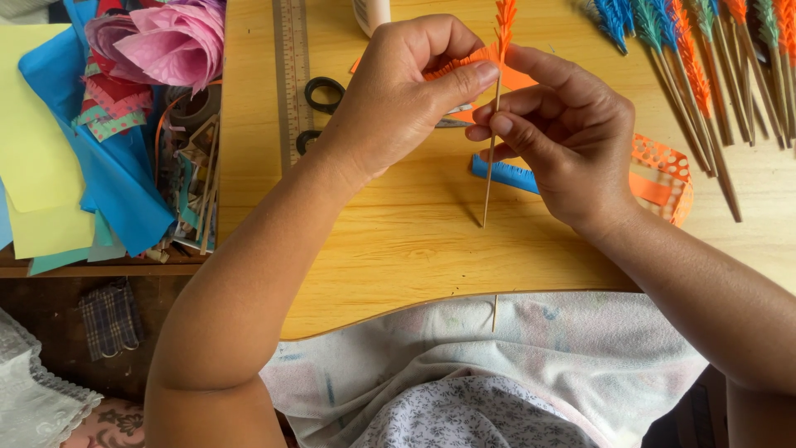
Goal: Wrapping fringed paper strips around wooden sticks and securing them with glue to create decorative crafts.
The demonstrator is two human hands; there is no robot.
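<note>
Mid-frame, left hand [398, 91] pinching fringed orange paper strip [464, 61] against thin wooden skewer [491, 158], right hand [564, 133] gripping the stick. Finished fringed sticks [705, 50] upper right, black-handled scissors [322, 93] behind, on yellow wooden surface [398, 241].

Between my two hands I hold a thin wooden skewer [490, 178] nearly upright, its lower tip hanging just above the yellow wooden tabletop [398, 241] and its top already wrapped in fringed orange paper that stands up like a feathery plume [505, 18]. The loose end of that orange fringed strip [464, 62] runs off to the left from the stick, pinched under the thumb of my left hand [398, 91]. My right hand [568, 137] grips the skewer from the other side, fingertips closed on the stick just below the wrapped part.
</note>
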